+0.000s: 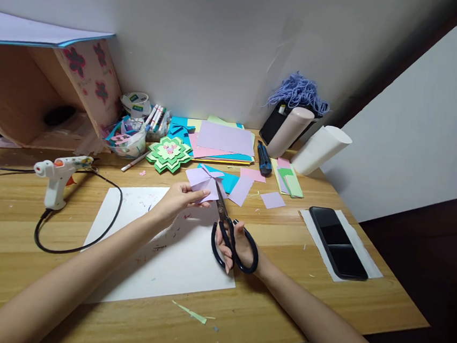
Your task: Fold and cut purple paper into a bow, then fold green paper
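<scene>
My left hand point(181, 198) pinches a piece of light purple paper point(202, 180) with folds in it, held above a white sheet point(163, 262). Black-handled scissors point(226, 230) are in my right hand point(239, 248), its fingers through the loops. The blades point up and away from me, their tips at the purple paper's right part. Whether the blades are cutting into it I cannot tell. Just behind lie a blue paper piece point(229, 181) and flat purple pieces point(273, 200). A layered green paper flower point(169, 155) with a pink centre lies farther back.
At left stands a white glue gun point(56, 179) with its black cord point(120, 209) looping onto the white sheet. Stacked coloured paper point(225, 139) lies by the wall. A blue utility knife point(264, 159), white roll point(321, 151) and phone point(338, 241) are to the right.
</scene>
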`<state>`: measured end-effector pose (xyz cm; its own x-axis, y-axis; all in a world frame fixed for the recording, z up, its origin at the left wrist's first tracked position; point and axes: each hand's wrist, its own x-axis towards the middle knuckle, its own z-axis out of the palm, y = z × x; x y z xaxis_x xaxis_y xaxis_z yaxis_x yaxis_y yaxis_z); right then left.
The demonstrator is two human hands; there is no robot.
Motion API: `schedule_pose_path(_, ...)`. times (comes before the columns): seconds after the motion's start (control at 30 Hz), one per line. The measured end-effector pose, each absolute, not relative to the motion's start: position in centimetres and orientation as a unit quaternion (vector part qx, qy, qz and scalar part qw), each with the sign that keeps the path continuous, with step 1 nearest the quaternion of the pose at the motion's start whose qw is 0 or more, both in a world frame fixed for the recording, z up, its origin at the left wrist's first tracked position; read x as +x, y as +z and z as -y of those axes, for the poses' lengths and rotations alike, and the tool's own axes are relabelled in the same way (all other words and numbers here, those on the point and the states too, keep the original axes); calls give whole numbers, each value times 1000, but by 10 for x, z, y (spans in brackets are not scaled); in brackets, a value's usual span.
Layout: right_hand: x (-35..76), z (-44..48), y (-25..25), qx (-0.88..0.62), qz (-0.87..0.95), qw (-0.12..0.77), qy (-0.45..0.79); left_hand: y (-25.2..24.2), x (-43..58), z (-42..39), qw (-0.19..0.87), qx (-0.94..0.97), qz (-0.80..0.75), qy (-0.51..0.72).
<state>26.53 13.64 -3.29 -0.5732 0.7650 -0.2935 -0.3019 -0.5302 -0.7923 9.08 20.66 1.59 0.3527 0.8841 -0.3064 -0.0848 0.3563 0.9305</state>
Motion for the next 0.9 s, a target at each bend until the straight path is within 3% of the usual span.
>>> schedule_pose_path(0.9,267,-134,-29,-340,379,348,787,20,89,-207,705,443,-425,356)
